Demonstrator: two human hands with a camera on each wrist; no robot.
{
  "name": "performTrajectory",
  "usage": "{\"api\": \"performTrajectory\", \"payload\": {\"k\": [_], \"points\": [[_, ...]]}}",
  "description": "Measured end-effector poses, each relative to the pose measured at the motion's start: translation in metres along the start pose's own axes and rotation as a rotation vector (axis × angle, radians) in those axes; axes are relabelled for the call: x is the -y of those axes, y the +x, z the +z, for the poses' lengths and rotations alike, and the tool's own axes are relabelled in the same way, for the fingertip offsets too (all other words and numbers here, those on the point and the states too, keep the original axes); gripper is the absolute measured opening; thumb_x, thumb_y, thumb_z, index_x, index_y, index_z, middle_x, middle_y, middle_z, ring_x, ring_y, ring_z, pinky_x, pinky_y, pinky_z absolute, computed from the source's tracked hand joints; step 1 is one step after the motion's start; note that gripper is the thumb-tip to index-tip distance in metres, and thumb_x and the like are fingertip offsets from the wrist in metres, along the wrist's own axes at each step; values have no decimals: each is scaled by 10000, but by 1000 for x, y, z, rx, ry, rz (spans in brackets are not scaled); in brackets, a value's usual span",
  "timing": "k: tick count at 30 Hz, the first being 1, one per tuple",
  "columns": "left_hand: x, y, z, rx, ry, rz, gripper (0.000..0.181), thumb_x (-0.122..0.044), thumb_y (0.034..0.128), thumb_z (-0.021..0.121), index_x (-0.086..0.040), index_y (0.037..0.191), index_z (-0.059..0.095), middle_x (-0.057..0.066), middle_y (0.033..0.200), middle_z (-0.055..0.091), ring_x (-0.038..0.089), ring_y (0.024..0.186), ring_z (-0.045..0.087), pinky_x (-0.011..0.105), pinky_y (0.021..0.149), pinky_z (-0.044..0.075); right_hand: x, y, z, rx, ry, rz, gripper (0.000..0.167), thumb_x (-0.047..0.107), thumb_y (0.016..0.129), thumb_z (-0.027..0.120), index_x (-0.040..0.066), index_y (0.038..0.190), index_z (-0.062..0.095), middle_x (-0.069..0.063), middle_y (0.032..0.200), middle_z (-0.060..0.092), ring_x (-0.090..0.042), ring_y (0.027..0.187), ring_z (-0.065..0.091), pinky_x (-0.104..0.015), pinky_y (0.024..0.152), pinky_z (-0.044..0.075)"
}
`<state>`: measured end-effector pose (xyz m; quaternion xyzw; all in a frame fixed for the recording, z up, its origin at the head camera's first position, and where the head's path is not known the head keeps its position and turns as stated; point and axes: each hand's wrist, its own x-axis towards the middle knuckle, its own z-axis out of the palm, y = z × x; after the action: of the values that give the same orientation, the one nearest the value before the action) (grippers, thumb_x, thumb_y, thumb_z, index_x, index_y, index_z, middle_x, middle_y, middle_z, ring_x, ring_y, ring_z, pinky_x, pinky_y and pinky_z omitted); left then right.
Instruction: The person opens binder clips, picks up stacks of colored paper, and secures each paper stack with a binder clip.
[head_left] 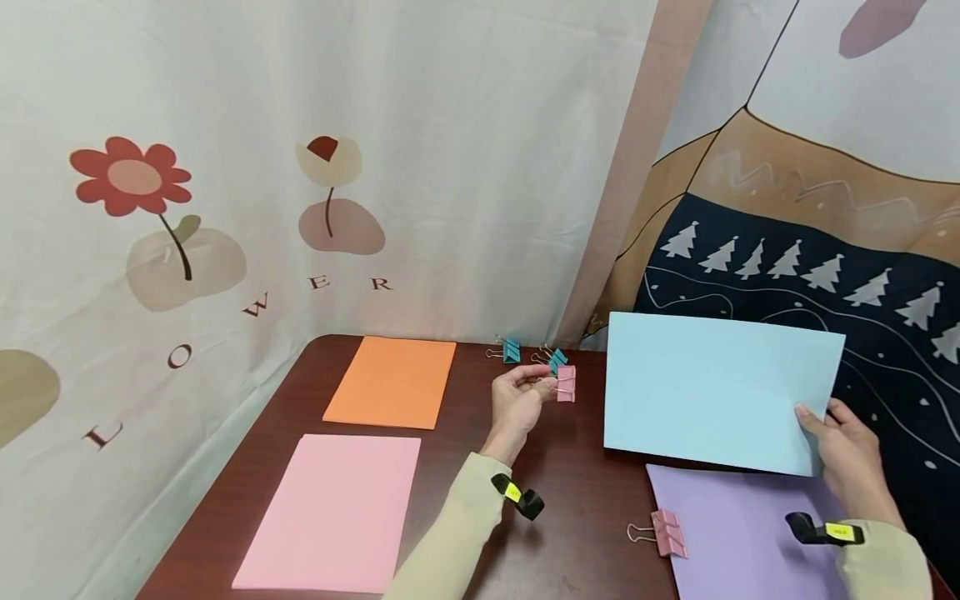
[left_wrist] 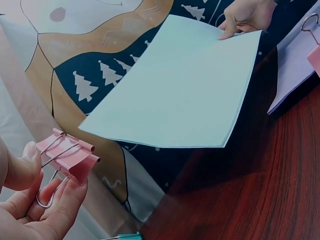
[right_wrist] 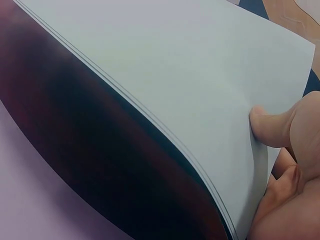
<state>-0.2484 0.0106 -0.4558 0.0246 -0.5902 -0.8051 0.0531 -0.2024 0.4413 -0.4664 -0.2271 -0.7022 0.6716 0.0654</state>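
Observation:
My left hand (head_left: pixel 517 410) pinches a pink binder clip (head_left: pixel 566 383) by its wire handles, over the far part of the table. In the left wrist view the clip (left_wrist: pixel 68 156) points toward the paper, apart from it. A stack of light blue paper (head_left: pixel 720 392) is lifted at a tilt, and my right hand (head_left: pixel 855 458) grips its right edge. The thumb lies on top in the right wrist view, with the sheets' edges slightly fanned. Below it lies purple paper (head_left: pixel 750 533), with another pink binder clip (head_left: pixel 669 533) on its left edge.
Orange paper (head_left: pixel 393 383) lies at the table's far left, and pink paper (head_left: pixel 337 508) lies nearer. Two teal binder clips, one left (head_left: pixel 511 350) and one right (head_left: pixel 557 360), sit by the back edge of the brown table (head_left: pixel 570 508). Printed curtains (head_left: pixel 465 167) hang behind.

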Motion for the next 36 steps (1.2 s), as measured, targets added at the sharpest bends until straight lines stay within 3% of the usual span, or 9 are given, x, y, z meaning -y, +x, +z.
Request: {"api": "performTrajectory", "payload": {"k": [3, 10, 16, 21, 25, 33, 36], "points": [[1, 0, 0, -6, -1, -1, 210, 96, 854, 747, 113, 1063, 734, 138, 864, 753, 106, 686, 703, 394, 791, 636, -2, -1, 3, 10, 6, -12, 517, 488, 879, 748, 386, 1337, 532, 366, 950, 603, 137, 836, 514, -112, 621, 408], [6, 0, 2, -10, 6, 4, 176, 87, 863, 743, 92, 1039, 745, 143, 854, 751, 115, 674, 705, 453, 824, 628, -9, -4, 9, 78, 67, -71, 428, 419, 912, 740, 352, 1294, 559, 381, 878, 624, 151, 827, 548, -110, 628, 410], [8, 0, 2, -22, 15, 5, 173, 86, 849, 755, 90, 1023, 752, 131, 835, 752, 106, 673, 695, 382, 767, 638, -13, -8, 15, 116, 101, -80, 396, 356, 951, 713, 351, 1309, 543, 372, 906, 644, 153, 834, 561, -108, 637, 427], [10, 0, 2, -31, 27, -25, 186, 66, 851, 765, 94, 1035, 750, 88, 806, 733, 124, 672, 701, 413, 787, 636, -16, -9, 20, 141, 97, -93, 412, 345, 967, 694, 334, 1340, 520, 356, 923, 647, 139, 843, 567, -106, 646, 442], [13, 0, 2, -39, 43, -40, 184, 35, 855, 780, 78, 1033, 758, 137, 833, 734, 139, 683, 708, 400, 780, 637, -17, -9, 23, 155, 108, -109, 376, 334, 970, 694, 319, 1312, 539, 339, 930, 660, 117, 850, 577, -108, 654, 456], [19, 0, 1, -49, 70, -80, 136, 25, 869, 774, 34, 1004, 775, 94, 801, 691, 359, 808, 741, 513, 851, 611, -16, -10, 32, 159, 56, -91, 310, 335, 991, 667, 317, 1277, 548, 340, 974, 663, 116, 865, 574, -128, 662, 443], [19, 0, 1, -52, 70, -83, 133, 23, 868, 775, 40, 1000, 775, 95, 788, 679, 335, 780, 739, 473, 817, 626, -15, -11, 34, 153, 42, -76, 318, 343, 998, 654, 310, 1294, 544, 341, 979, 664, 113, 873, 572, -139, 664, 443]]}}
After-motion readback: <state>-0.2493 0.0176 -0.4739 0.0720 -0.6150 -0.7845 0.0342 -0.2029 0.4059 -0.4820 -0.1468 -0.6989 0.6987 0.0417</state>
